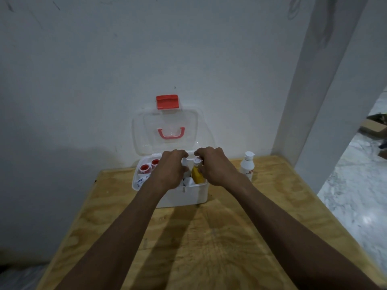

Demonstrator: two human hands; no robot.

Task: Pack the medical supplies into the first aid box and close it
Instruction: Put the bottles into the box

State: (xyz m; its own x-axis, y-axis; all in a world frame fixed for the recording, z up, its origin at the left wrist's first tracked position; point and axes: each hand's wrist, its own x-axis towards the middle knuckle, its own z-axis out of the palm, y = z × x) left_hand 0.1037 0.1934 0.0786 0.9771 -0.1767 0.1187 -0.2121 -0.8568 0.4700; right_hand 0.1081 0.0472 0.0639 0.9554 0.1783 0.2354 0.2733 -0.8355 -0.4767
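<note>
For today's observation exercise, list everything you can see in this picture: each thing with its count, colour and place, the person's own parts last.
First aid box: one, white, on the table against the wall.
Lid: one, clear with red latch and handle, open, upright.
Yellow bottle: one, yellow with white cap, in the box.
Red-topped rolls: two, red and white, box's left part.
White bottle: one, white, on the table right of the box.
Table: one, plywood.
Left hand: over the box.
Right hand: fingers at the yellow bottle's cap.

Box (pixel 184 193) crowded; white bottle (pixel 247 165) blocks right side.
</note>
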